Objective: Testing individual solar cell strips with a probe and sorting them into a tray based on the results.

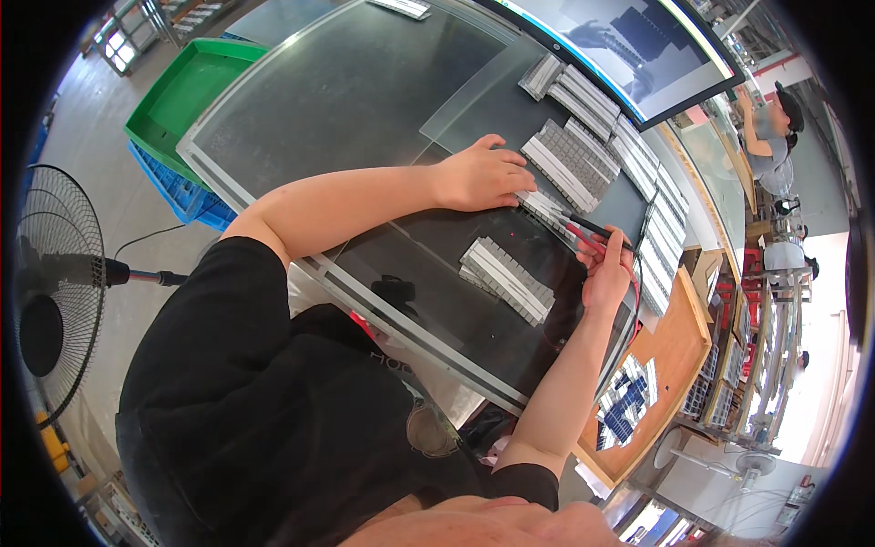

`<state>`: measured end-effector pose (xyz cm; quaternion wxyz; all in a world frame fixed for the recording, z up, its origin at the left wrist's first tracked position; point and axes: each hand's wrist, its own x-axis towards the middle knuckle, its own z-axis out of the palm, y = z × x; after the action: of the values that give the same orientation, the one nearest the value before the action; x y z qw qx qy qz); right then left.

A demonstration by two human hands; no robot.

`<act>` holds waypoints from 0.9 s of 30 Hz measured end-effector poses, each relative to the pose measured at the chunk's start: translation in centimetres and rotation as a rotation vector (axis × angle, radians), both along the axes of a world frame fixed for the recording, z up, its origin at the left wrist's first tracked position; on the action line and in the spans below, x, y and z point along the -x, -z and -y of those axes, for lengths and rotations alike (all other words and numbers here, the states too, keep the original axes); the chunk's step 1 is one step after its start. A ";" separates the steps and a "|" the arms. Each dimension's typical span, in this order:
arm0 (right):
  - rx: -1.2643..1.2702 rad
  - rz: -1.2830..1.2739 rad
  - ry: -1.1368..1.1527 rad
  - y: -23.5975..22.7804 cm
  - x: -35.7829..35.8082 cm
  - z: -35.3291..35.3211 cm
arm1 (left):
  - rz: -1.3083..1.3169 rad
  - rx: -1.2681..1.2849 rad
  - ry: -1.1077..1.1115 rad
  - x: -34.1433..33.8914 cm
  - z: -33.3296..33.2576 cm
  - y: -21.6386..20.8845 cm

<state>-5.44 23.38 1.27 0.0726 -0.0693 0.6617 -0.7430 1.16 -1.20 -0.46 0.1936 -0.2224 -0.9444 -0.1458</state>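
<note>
My left hand (480, 175) reaches across the dark tabletop with its fingers apart, fingertips on the near end of a pale ridged strip (544, 209). My right hand (605, 272) is closed around a pair of pen-like test probes (588, 233), one red and one black, with thin leads trailing from them. Their tips point at the same strip, but whether they touch it I cannot tell. Nearer me lies a small stack of grey-white strips (507, 281). Just beyond my left hand is a wider block of similar strips (570, 166).
Rows of strips (649, 169) line the far right of the dark table (301, 118), below a monitor (629, 50). A wooden tray (670, 360) with blue-and-white pieces stands to the right. Green (187, 100) and blue crates (178, 187) and a fan (59, 292) are on the left.
</note>
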 end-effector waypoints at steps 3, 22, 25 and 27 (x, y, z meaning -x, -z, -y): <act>-0.002 0.007 0.004 0.0 0.0 0.0 | -0.007 0.000 -0.005 0.0 0.0 0.1; 0.017 0.012 0.013 0.7 0.3 -0.1 | -0.018 -0.117 0.000 -0.4 0.2 -1.0; 0.015 0.023 0.020 0.7 0.2 -0.1 | -0.150 -0.244 -0.068 0.0 1.4 -1.9; 0.016 0.018 0.013 0.6 0.2 -0.1 | -0.240 -0.387 -0.170 1.1 3.3 -2.4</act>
<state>-5.62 23.45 0.69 0.0732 -0.0589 0.6556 -0.7492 0.03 -4.46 1.96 0.3550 -0.1163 -0.8844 -0.2798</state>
